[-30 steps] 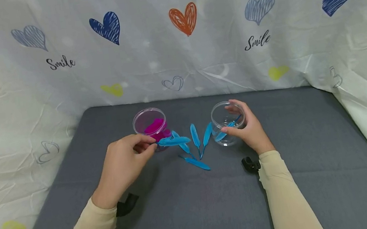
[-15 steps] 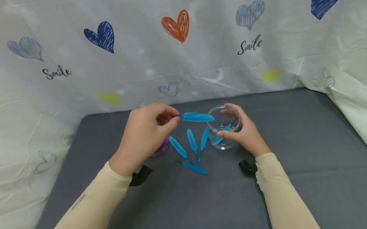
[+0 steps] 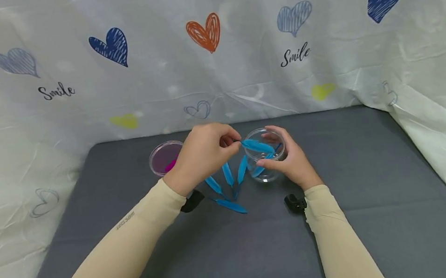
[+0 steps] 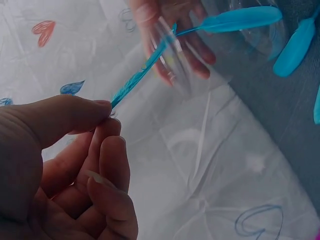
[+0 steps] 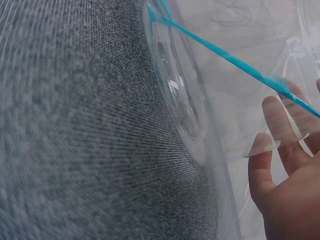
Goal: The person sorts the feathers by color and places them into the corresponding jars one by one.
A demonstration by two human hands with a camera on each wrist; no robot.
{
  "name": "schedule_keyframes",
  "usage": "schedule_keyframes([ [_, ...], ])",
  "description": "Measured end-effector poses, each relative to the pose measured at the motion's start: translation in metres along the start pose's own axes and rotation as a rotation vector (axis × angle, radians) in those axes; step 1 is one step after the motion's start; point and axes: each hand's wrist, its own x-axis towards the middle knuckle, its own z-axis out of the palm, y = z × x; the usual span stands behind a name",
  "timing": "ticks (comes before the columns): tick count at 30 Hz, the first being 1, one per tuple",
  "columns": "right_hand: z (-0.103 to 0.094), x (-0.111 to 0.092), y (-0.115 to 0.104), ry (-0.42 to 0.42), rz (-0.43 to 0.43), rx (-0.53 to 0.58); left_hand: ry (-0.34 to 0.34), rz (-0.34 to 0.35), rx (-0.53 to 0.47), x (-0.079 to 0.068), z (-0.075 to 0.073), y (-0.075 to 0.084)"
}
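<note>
My left hand (image 3: 204, 154) pinches a blue feather (image 3: 259, 146) by its quill end, between thumb and fingertips. The feather's vane reaches over the mouth of a clear round jar (image 3: 268, 178). My right hand (image 3: 295, 162) holds that jar from its right side, with the fingers behind and the thumb in front. Inside the jar leans another blue feather (image 5: 235, 60), seen through the wall in the right wrist view. Several more blue feathers (image 3: 232, 205) lie on the dark cloth between the hands, some partly covered by my left hand.
A second clear jar (image 3: 155, 161) with magenta contents (image 3: 170, 165) stands at the left, partly hidden behind my left hand. Dark grey cloth (image 3: 255, 257) covers the table. A white curtain (image 3: 160, 48) printed with hearts hangs along the back edge.
My left hand has carried its feather from in front of the left jar, up and rightward, to the right jar's mouth. My right hand keeps holding its jar.
</note>
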Motion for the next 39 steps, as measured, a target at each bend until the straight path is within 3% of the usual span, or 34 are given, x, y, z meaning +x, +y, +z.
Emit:
schedule_keyframes([
  [13, -0.001, -0.001, -0.001, 0.005, 0.009, -0.019, -0.115, 0.023, 0.033, 0.026, 0.018, 0.003],
  [29, 0.0, 0.001, 0.001, -0.003, 0.003, -0.036, -0.166, 0.045, 0.046, 0.034, 0.037, -0.003],
  [33, 0.0, 0.0, 0.001, -0.004, 0.0, -0.031, -0.155, 0.048, 0.043, 0.031, 0.038, -0.006],
  [39, 0.0, -0.001, -0.002, 0.002, 0.005, -0.028, -0.076, 0.054, 0.044, 0.023, 0.031, -0.011],
])
